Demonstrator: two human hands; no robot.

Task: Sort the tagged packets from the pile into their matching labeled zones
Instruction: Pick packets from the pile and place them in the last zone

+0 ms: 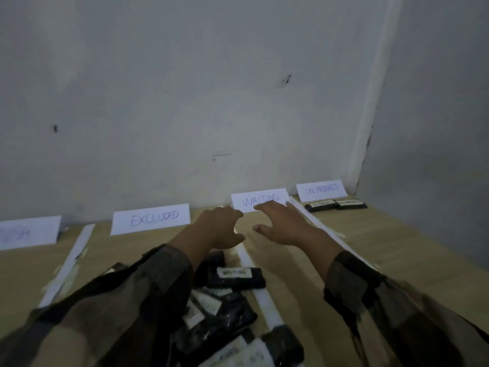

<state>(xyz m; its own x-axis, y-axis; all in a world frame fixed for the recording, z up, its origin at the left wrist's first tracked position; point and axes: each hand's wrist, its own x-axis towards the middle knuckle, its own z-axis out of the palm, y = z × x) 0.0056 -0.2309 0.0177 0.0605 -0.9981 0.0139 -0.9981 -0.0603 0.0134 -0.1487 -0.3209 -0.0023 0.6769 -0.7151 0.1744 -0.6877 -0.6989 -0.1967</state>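
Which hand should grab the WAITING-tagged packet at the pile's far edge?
Left, probably: the left hand hovers open nearest the WAITING packet, on its side of the white strip; the right hand, also open, is across the strip.

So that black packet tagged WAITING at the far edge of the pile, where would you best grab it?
Probably its right end, coming from above and the right. The WAITING packet lies flat, long side left to right; that end is bare, while the left sleeve crowds the other.
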